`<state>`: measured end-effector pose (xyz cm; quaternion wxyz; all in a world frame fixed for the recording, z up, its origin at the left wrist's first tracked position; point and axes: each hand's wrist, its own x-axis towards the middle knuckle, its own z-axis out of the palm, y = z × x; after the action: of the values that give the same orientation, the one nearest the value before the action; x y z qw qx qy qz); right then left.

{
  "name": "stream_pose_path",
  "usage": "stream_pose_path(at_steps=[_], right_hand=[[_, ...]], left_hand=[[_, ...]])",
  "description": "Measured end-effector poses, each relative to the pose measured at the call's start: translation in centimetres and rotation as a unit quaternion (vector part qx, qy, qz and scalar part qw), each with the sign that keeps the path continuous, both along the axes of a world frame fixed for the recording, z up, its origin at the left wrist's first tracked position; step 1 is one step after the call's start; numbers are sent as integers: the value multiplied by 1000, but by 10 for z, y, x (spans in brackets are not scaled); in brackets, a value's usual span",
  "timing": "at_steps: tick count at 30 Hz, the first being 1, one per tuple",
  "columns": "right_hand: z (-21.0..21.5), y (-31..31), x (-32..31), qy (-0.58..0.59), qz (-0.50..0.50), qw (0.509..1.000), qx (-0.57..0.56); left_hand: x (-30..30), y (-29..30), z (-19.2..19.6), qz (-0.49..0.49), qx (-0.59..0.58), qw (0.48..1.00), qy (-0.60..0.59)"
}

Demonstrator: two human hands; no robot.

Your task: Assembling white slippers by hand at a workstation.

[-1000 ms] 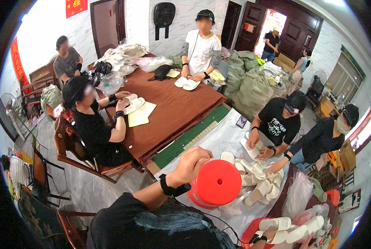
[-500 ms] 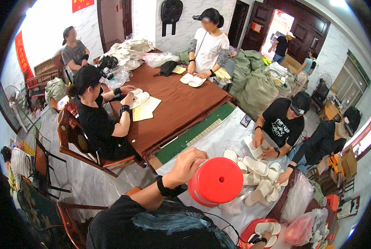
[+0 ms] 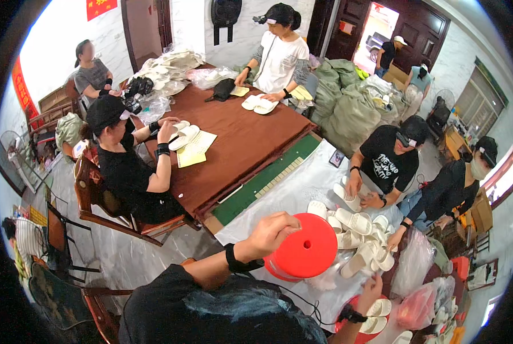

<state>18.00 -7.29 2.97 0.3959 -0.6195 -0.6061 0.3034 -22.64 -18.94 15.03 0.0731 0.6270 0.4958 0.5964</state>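
My left hand (image 3: 268,235) is raised with bent, closed fingers beside a round red plastic stool (image 3: 308,255) with a small hole in its top. Whether anything is in those fingers is hidden. Lower right, my right hand (image 3: 371,290) reaches out with its fingers extended, apparently holding nothing. Beneath it, a pair of cream slippers (image 3: 374,324) lies on a second red round surface (image 3: 350,327), partly covered by my wrist. A heap of cream slippers (image 3: 355,222) is just beyond my right hand, on the white-covered table (image 3: 248,228).
Across the white table a co-worker in black (image 3: 382,155) handles a slipper; another (image 3: 440,192) reaches into the heap. Two people (image 3: 133,163) work with slippers at the brown table (image 3: 233,146). Clear plastic bags (image 3: 414,261) lie at the right; green sacks (image 3: 348,109) stand behind.
My right hand has lifted off the slippers on the lower red surface and moved up toward the heap. My left hand has shifted slightly, still beside the red stool.
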Motion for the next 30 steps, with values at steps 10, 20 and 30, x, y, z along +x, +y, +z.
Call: stream_pose_path(at_steps=[10, 20, 30], right_hand=[[41, -28, -204, 205, 376, 901, 64], [40, -52, -201, 195, 429, 853, -223], [16, -33, -198, 200, 403, 870, -202]], left_hand=[[28, -2, -10, -276, -126, 924, -231], [6, 10, -45, -328, -172, 829, -419], [11, 32, -52, -341, -158, 791, -482]])
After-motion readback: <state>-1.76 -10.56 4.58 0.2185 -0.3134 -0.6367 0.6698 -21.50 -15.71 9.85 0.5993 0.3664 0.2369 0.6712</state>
